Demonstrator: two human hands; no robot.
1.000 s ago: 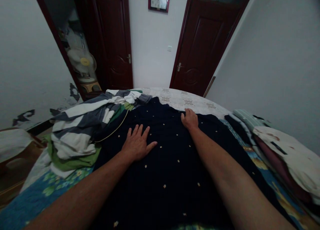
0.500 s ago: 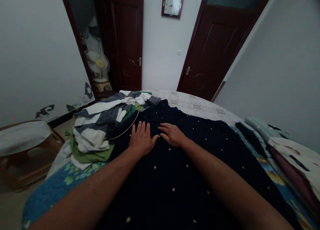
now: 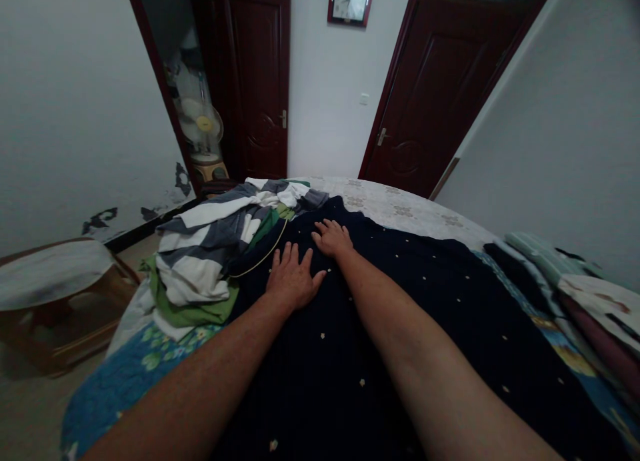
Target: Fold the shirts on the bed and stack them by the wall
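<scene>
A dark navy garment with small pale flower dots (image 3: pixel 420 301) lies spread over the bed-like surface in front of me. A thin cream trim curves along its left edge. Flat on the cloth, fingers spread, rests my left hand (image 3: pixel 294 277), just right of that trim. Farther away and to the right, my right hand (image 3: pixel 333 237) also lies on the navy cloth with its fingers stretched out. Neither hand grips the fabric. Beside the garment on the left is a heap of grey-and-white striped clothing (image 3: pixel 200 244), with a green cloth (image 3: pixel 200 312) under it.
Folded clothes (image 3: pixel 575 284) are stacked at the right edge. A blue floral cover (image 3: pixel 145 374) shows beneath the garment, and a pale patterned sheet (image 3: pixel 400 204) lies beyond. At left stands a wooden stool (image 3: pixel 60 267). Two dark red doors and a fan (image 3: pixel 203 124) are behind.
My right hand has moved forward and slightly left over the navy cloth, away from my left hand. The left hand stays nearly in place; the view has shifted slightly.
</scene>
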